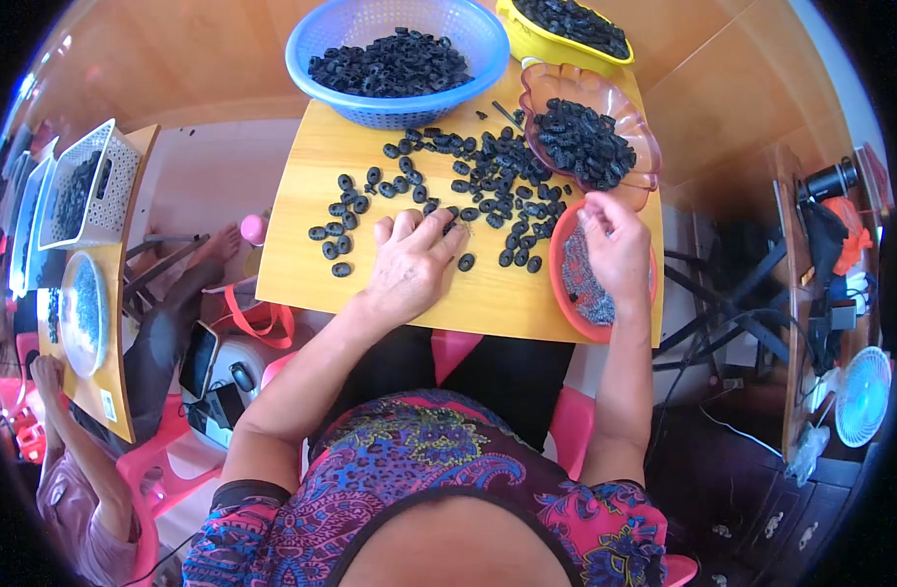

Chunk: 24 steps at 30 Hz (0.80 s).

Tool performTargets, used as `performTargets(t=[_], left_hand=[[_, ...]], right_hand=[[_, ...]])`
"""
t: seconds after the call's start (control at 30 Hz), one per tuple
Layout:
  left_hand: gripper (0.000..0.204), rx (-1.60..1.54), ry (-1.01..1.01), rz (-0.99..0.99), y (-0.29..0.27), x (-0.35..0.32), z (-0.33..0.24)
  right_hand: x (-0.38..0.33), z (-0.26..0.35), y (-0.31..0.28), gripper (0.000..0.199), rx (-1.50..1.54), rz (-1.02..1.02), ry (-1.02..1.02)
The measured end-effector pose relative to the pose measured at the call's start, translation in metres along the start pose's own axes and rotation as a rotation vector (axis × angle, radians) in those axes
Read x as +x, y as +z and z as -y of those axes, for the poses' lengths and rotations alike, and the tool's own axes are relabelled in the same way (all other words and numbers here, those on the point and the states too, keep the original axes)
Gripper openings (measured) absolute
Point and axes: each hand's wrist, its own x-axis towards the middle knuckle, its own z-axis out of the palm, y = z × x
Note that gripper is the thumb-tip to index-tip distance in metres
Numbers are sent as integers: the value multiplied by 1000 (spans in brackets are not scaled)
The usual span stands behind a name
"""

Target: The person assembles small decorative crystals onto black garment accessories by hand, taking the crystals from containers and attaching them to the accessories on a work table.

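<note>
Black rubber rings [468, 181] lie scattered across a wooden counter [302, 264] — the left hand [409, 259] rests flat among them, fingers spread, gripping nothing visible. Right of the rings, the right hand [615, 240] dips bent fingers into a red bowl [566, 293] of small grey pieces; whether it pinches any cannot be told. Beyond the rings — a blue basket [400, 59], a yellow tub [566, 34] and an amber dish [590, 137], all holding more.

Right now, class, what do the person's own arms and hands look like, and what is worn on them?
Both forearms are bare from above the elbow down. The left hand and right hand wear no gloves; no rings, watch or bracelets show. Short sleeves of a pink, blue and purple patterned top with dark edging cover the upper arms.
</note>
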Motion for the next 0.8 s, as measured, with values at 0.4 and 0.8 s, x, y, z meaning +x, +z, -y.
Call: performTargets(t=[0.4,0.8], left_hand=[[20,28,13,68,10,-8,9],[28,-174,-79,-18,-7,-8,7]], right_hand=[[-27,-21,-4,19,-412,181,-139],[-23,-30,-13,20,-342,142,-144]])
